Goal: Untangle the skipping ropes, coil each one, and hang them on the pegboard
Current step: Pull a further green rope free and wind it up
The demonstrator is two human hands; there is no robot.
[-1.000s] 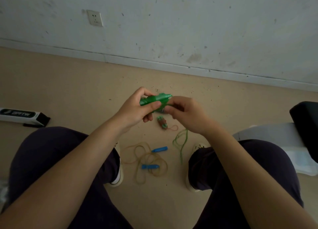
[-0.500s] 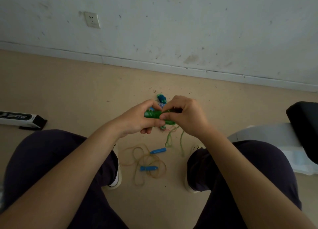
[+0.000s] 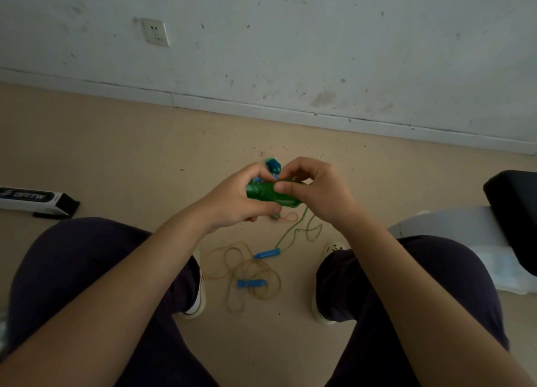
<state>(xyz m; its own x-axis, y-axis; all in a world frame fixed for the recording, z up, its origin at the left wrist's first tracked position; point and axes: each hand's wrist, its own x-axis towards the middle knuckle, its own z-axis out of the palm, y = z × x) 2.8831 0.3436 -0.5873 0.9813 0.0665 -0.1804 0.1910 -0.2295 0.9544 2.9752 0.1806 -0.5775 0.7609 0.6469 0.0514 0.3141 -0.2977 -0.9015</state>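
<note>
Both hands meet above the floor on the green rope handles (image 3: 268,194). My left hand (image 3: 235,199) grips their left end, and my right hand (image 3: 315,190) pinches the right end with thumb and fingers. The thin green cord (image 3: 293,231) trails down from the handles to the floor. Between my feet lies a yellowish rope (image 3: 247,273) in loose loops with two blue handles (image 3: 267,253). A blue object (image 3: 273,165) lies on the floor just behind my hands, partly hidden. No pegboard is in view.
A small reddish cord piece (image 3: 286,218) lies under my hands. A white and black box (image 3: 32,200) sits on the floor at left. A black seat (image 3: 514,212) over white material is at right. The wall with a socket (image 3: 155,32) stands ahead.
The hands dropped slightly and the green handles turned from tilted up-right to lying level between them. The camera tilted, revealing the blue object behind the hands.
</note>
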